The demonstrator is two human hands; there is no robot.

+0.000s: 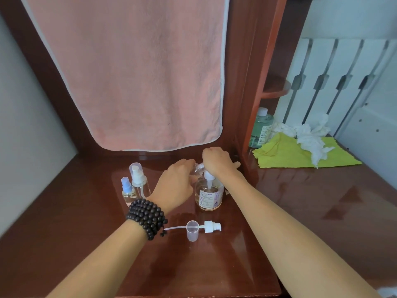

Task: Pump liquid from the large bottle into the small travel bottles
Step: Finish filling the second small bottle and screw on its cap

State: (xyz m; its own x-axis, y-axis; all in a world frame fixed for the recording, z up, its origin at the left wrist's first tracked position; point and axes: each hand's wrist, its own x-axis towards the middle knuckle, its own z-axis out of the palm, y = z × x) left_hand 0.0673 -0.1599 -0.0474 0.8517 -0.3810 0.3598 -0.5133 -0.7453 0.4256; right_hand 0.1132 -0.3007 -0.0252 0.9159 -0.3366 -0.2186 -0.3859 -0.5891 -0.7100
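Resting on the pump head of the large bottle (208, 195), the right hand (217, 160) curls over it; the left hand (176, 186) grips an uncapped travel bottle (198, 168) tilted at the spout. Two capped small bottles (134, 186) stand left; a loose pump (206, 227) lies nearer on the surface (214, 265).

We see a glossy reddish-brown wooden worktop (300, 201). At frame centre stands the large bottle (208, 195). Left of it stand a spray bottle (127, 190) and a capped pump bottle (139, 177). Below centre lie a loose pump head (209, 226) and a clear cap (191, 230). At right lie a yellow-green cloth (285, 154) bearing crumpled tissue (309, 136), and a green bottle (261, 127).
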